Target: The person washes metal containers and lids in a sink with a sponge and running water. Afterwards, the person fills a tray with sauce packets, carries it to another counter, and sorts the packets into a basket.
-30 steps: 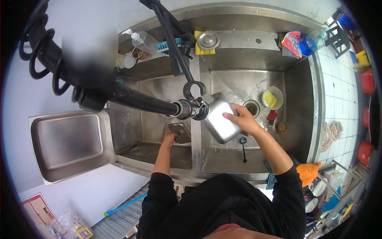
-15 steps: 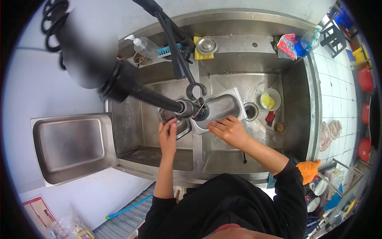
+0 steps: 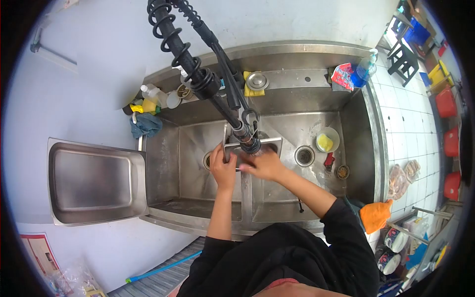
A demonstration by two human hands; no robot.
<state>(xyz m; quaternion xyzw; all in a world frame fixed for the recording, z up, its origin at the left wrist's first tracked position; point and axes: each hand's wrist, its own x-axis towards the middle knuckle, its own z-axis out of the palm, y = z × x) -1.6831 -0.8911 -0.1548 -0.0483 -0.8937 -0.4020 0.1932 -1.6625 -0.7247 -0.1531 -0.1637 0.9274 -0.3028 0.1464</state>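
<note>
Under the black spray faucet head (image 3: 252, 144), a small steel pan (image 3: 271, 142) is tilted up above the divider between the two sink basins. My left hand (image 3: 222, 167) grips the pan's left side, fingers closed around it. Against the pan's inner side lies my right hand (image 3: 265, 165), just below the faucet head; its fingers are blurred and partly hidden, so whether it grips anything is unclear. The faucet head covers the middle of the pan.
A large steel pan (image 3: 94, 180) stands left of the sink. In the right basin (image 3: 282, 190) are a white bowl (image 3: 334, 136) with something yellow, a red item (image 3: 329, 161) and a small round dish (image 3: 343, 172). A lid (image 3: 257, 81) and bottles stand along the back ledge.
The small pan has gone from lying nearly flat over the right basin to tilted up over the divider. My right hand has shifted left, onto the pan. The whole view has also shifted.
</note>
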